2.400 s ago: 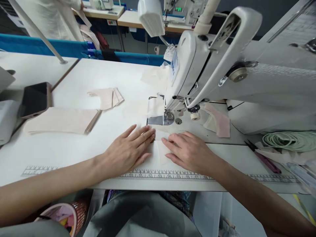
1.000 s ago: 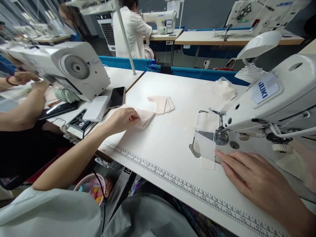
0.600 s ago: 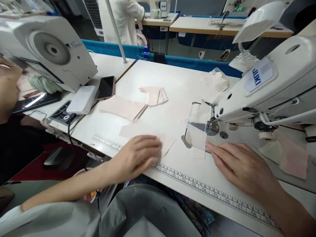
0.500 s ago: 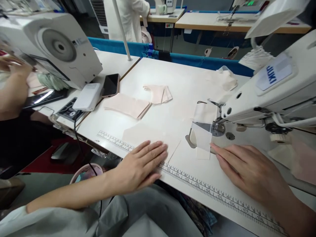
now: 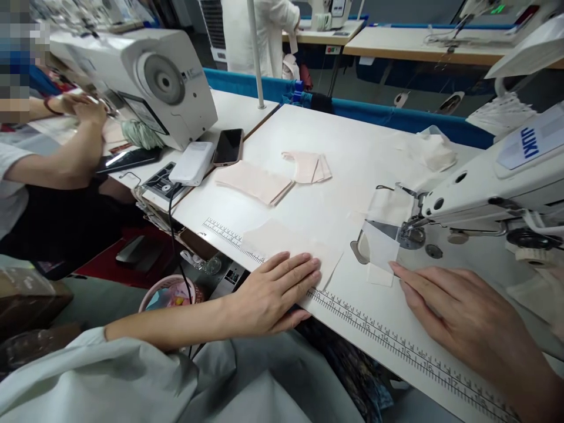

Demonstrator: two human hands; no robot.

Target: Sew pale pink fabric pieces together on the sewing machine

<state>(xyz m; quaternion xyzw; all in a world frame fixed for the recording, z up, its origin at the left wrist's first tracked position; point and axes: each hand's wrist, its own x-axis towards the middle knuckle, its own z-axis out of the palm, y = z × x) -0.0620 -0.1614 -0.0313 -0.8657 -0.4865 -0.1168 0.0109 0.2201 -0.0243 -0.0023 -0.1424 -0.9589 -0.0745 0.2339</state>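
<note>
My left hand [image 5: 278,292] lies flat, fingers stretched out and close together, on a pale pink cut fabric piece [image 5: 288,238] by the table's front edge. At the sewing machine [image 5: 520,170], a small white fabric piece [image 5: 379,244] lies in front of the presser foot [image 5: 412,226], with a paler strip [image 5: 379,276] showing under it. My right hand [image 5: 462,311] has its fingers together, the tips at the white piece's right corner; its thumb is mostly hidden. Behind the foot, more white fabric [image 5: 390,204] rests on the machine bed.
Stacked pink fabric pieces [image 5: 253,182] and smaller curved pieces [image 5: 308,167] lie mid-table. A phone [image 5: 228,147] and a white box-like device [image 5: 192,163] sit left. A printed ruler [image 5: 374,329] runs along the front edge. A co-worker's arm [image 5: 66,147] is beside the neighbouring machine [image 5: 154,82].
The view has swung left, so everything appears farther right and more of the co-worker shows. Both my hands keep nearly the same places on the table and fabric.
</note>
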